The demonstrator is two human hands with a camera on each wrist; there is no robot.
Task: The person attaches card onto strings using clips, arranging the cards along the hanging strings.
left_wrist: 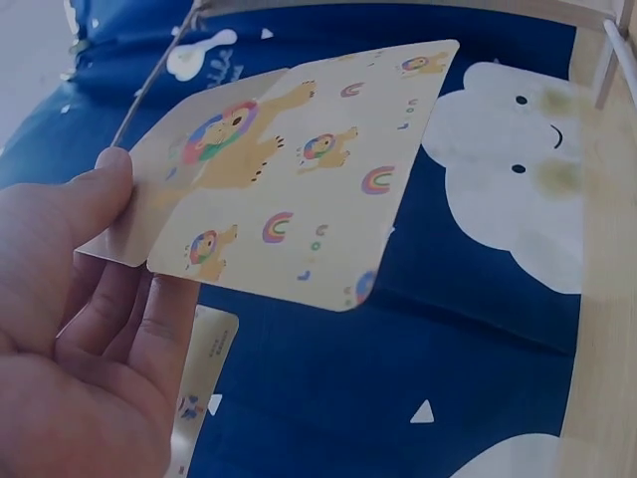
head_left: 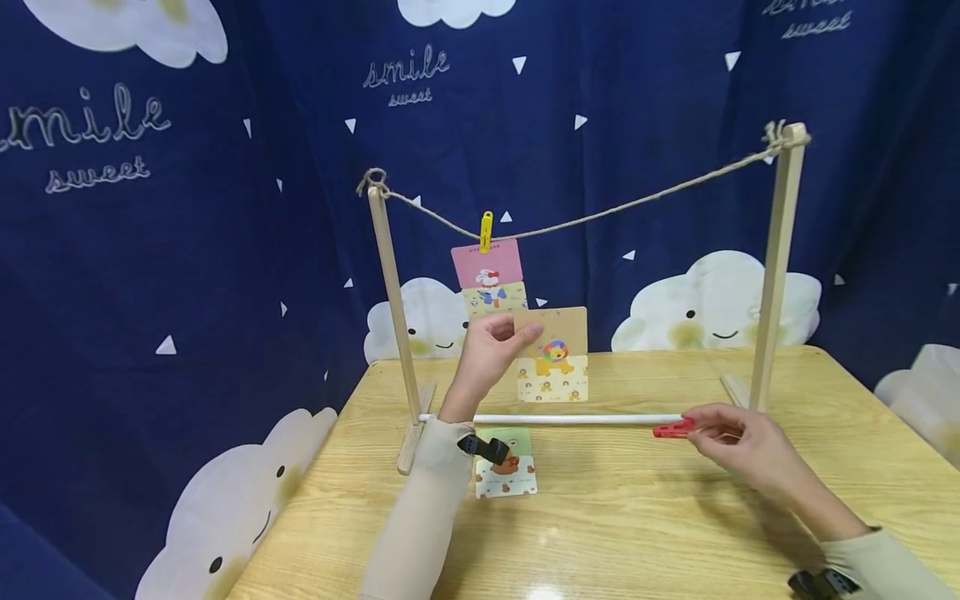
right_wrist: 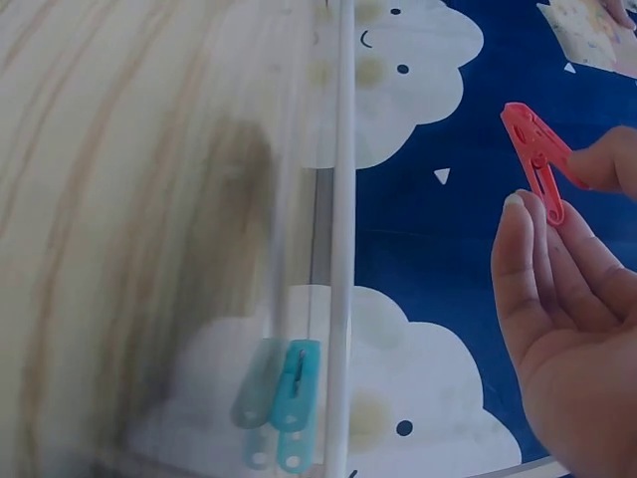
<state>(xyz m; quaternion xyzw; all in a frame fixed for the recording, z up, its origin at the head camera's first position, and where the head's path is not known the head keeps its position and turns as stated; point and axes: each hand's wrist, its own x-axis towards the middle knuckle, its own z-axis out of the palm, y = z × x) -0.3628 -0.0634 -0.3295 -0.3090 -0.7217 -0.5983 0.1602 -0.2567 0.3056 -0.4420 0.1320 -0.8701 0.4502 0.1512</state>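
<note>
My left hand (head_left: 483, 358) pinches a folded lion card (head_left: 553, 383) between thumb and fingers, lifted in front of the rope (head_left: 600, 215). In the left wrist view the lion card (left_wrist: 328, 179) is creased across the middle, its halves at an angle. On the right, my right hand (head_left: 742, 442) holds a red clothespin (head_left: 672, 429) by its end, near the white rod (head_left: 585, 419). The red clothespin (right_wrist: 537, 159) sits between thumb and fingertips in the right wrist view. A yellow clothespin (head_left: 486, 232) clips a pink rabbit card (head_left: 487, 271) to the rope.
A green and white card (head_left: 517, 483) lies on the wooden table (head_left: 600, 533), partly behind the left wrist. A teal clothespin (right_wrist: 297, 388) lies by the rod in the right wrist view. Two wooden posts, left (head_left: 393, 308) and right (head_left: 780, 267), carry the sagging rope.
</note>
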